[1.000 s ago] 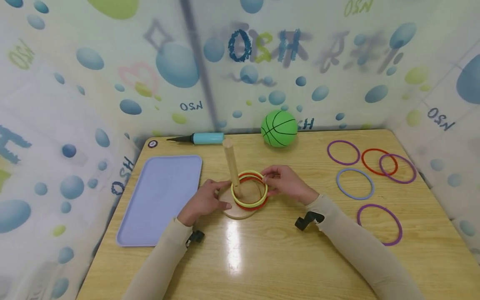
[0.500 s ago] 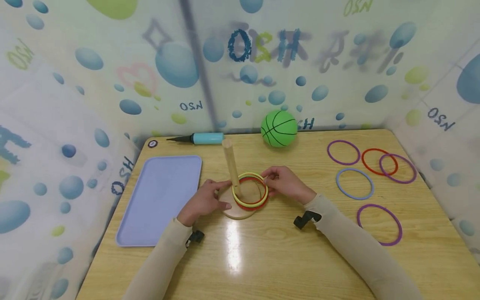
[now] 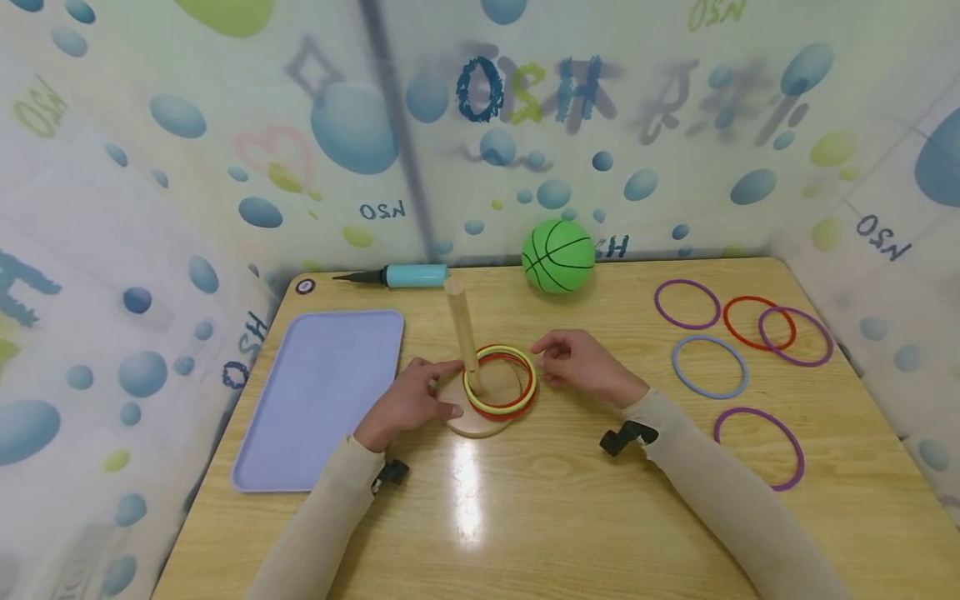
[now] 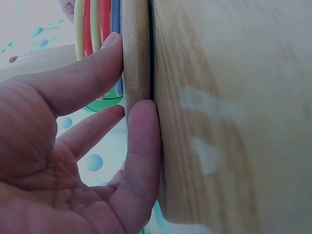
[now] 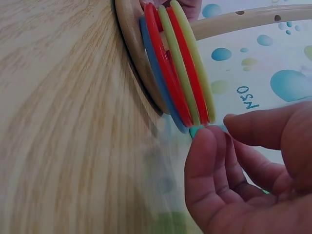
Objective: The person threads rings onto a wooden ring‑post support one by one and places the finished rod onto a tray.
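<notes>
A wooden ring-toss stand has an upright peg on a round base. My left hand holds the base by its left edge, thumb and fingers spread along it. Around the peg lies a stack of rings, pushed toward the right: a blue ring at the bottom, then red and yellow ones alternating, with a yellow ring on top. Just right of the stack, my right hand has its fingers loosely bent with nothing between them. A small gap separates its fingertips from the rings.
Purple rings, a red ring and a blue ring lie on the right of the table. A lavender tray is at left. Behind stand a green ball and a blue hand pump.
My right hand has let go of the rings and drawn back slightly to the right. The left hand has stayed at the base.
</notes>
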Motion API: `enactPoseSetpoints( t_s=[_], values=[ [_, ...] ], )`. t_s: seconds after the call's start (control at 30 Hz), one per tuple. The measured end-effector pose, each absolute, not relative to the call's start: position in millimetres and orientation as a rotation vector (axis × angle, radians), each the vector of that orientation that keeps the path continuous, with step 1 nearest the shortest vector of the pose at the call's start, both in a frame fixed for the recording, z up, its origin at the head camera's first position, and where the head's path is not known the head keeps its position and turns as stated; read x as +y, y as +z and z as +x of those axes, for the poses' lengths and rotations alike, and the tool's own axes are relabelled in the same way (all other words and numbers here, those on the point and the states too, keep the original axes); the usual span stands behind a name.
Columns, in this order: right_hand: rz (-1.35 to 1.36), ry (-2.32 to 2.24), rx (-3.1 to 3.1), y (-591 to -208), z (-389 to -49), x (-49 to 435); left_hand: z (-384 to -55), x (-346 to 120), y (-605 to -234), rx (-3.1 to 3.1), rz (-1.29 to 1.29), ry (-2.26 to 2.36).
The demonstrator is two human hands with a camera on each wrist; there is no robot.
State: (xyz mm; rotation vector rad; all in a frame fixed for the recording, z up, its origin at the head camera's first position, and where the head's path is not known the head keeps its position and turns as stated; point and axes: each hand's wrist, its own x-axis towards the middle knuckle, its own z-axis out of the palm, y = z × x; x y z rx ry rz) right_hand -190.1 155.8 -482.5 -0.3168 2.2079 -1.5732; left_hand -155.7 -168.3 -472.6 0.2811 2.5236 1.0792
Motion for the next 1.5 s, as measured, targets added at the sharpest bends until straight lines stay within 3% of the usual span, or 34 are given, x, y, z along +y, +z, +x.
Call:
enactPoseSetpoints(
  t_s=[0.5,0.83,1.5],
  values=[
    [-0.42,-1.389,2.515,-469,-174,229,-157,-170,-475,2.517,0.305,1.095],
    [-0.262,-1.339,2.642,-459,-144,294,-158,-169,-474,2.521,0.293,1.094],
    [-0.119,-1.233,2.892,-486,-95,414,-157,-168,-471,2.533,0.31,1.086]
  ],
)
